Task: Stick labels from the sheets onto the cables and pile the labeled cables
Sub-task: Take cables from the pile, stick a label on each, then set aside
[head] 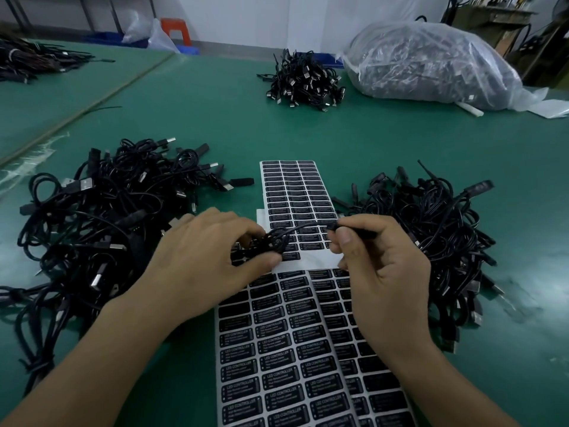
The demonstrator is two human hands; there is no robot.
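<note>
You hold one black cable (286, 234) across the gap between your hands, above the label sheets. Your left hand (212, 257) is closed on the coiled bundle of it, thumb and fingers pinched, and rests on the nearer sheet. Your right hand (381, 266) grips the cable's slim end piece between thumb and forefinger, the other fingers curled in.

The near label sheet (277, 359) lies flat on the green table (338, 134) under your wrists; its black labels read "LED CONTROLLER", with smaller lines beneath too blurred to read. A second sheet (295, 192) lies beyond your hands, partly overlapped; its print is too small to read, and its near edge shows bare backing.

A loose heap of cables (101, 217) sits just left of the sheets; another heap (431, 235) sits just right. Farther back stand a smaller tidy pile (304, 81) and a clear plastic bag of cables (431, 63).
</note>
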